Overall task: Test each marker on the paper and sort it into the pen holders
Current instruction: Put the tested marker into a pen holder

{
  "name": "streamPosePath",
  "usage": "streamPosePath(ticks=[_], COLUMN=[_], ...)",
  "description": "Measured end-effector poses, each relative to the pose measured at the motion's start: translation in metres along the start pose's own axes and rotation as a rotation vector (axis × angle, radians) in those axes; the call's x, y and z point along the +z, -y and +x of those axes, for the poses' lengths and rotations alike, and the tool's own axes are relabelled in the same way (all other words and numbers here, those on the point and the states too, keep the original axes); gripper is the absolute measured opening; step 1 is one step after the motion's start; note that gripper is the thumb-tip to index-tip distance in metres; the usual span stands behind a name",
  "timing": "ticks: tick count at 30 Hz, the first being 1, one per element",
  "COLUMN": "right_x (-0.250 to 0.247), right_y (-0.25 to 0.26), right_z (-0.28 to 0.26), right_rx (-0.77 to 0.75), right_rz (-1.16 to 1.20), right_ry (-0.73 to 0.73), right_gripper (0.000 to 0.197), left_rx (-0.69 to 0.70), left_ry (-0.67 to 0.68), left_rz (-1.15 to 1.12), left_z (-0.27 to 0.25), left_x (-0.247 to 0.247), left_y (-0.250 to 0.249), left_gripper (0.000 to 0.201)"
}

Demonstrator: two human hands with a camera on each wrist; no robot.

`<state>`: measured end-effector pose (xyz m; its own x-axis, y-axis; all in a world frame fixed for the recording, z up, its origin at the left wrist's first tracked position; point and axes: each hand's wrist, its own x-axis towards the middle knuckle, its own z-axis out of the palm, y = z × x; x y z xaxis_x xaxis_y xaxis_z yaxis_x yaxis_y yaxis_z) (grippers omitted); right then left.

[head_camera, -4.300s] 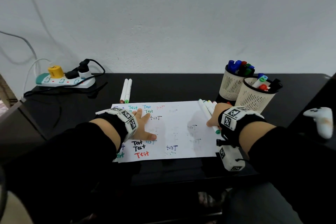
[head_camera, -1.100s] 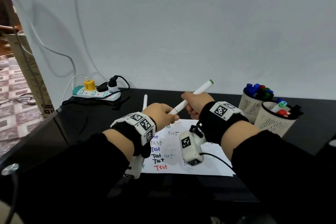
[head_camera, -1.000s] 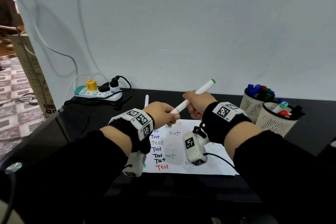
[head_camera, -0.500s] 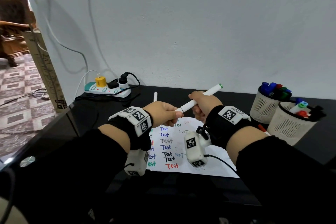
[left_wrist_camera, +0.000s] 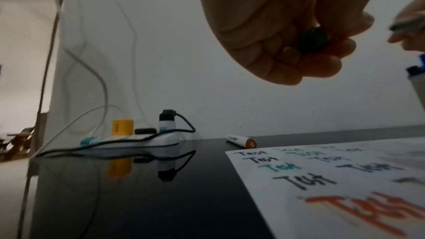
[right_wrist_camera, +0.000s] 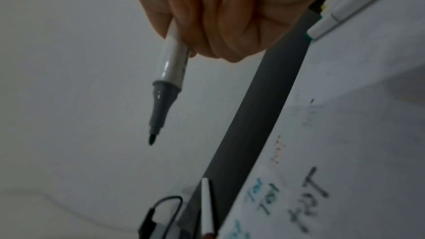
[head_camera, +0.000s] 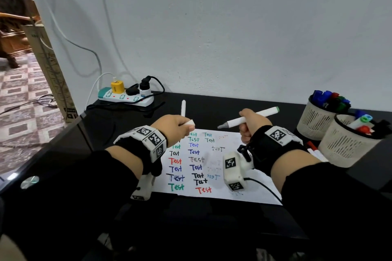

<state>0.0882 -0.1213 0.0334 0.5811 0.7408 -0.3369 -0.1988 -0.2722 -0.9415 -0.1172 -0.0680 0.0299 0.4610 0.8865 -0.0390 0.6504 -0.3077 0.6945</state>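
Fingers (right_wrist_camera: pixel 207 15) of the right hand (head_camera: pixel 252 125) curl round the white barrel of a marker (head_camera: pixel 248 119), right of centre in the head view. Its grey uncapped tip points toward frame centre and its green end toward the upper right. The left hand (head_camera: pixel 174 126), just left of centre, is closed in a fist round the marker's white cap (head_camera: pixel 189 123); the left wrist view shows a dark green end among the curled fingers. Both hands hover above the paper (head_camera: pixel 212 165), which lies at lower centre, covered with "Test" in several colours. Another white marker (head_camera: pixel 183 108) lies on the black table (head_camera: pixel 212 106) above the paper. Two mesh pen holders (head_camera: pixel 347 144) stand touching at the right edge, each holding markers. A power strip (head_camera: pixel 125 97) sits at the table's upper left.
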Motion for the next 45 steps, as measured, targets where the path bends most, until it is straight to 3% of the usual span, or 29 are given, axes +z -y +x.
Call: streamPosePath(ticks=[5,11,14,18,22,26,33,40,45], right_x=[0.013,0.015,0.016,0.018,0.019,0.017,0.02,0.016,0.017], right_y=[-0.019,-0.042,-0.048,-0.047,-0.048,-0.057,-0.059,-0.059,-0.059], right_z=[0.005,0.003,0.008,0.014,0.02,0.025,0.026,0.026,0.023], right_rx=[0.015,-0.022,-0.093,-0.167,-0.2,-0.241,-0.316,-0.274,-0.289], right_rz=[0.048,-0.021,-0.054,-0.185,-0.354,-0.35,-0.522,-0.385,-0.45], right_ry=[0.08,0.009,0.066,0.15,0.13,0.109,0.142,0.096,0.116], right_gripper=[0.029,0.029,0.025,0.016,0.024,0.032,0.026,0.032,0.033], left_rx=[-0.007,-0.057,-0.096,-0.105,-0.096,-0.092,-0.104,-0.097,-0.094], left_ry=[-0.025,0.015,0.05,0.084,0.098,0.105,0.105,0.099,0.11], left_rz=[0.045,0.175,0.2,0.219,0.262,0.269,0.26,0.257,0.28], left_z=[0.007,0.008,0.011,0.016,0.017,0.017,0.017,0.015,0.015], left_x=[0.005,0.002,0.004,0.007,0.009,0.011,0.012,0.011,0.011], left_y=[-0.001,0.003,0.005,0.007,0.007,0.007,0.006,0.006,0.005], left_gripper=[0.018,0.028,0.035,0.04,0.039,0.037,0.036,0.036,0.035])
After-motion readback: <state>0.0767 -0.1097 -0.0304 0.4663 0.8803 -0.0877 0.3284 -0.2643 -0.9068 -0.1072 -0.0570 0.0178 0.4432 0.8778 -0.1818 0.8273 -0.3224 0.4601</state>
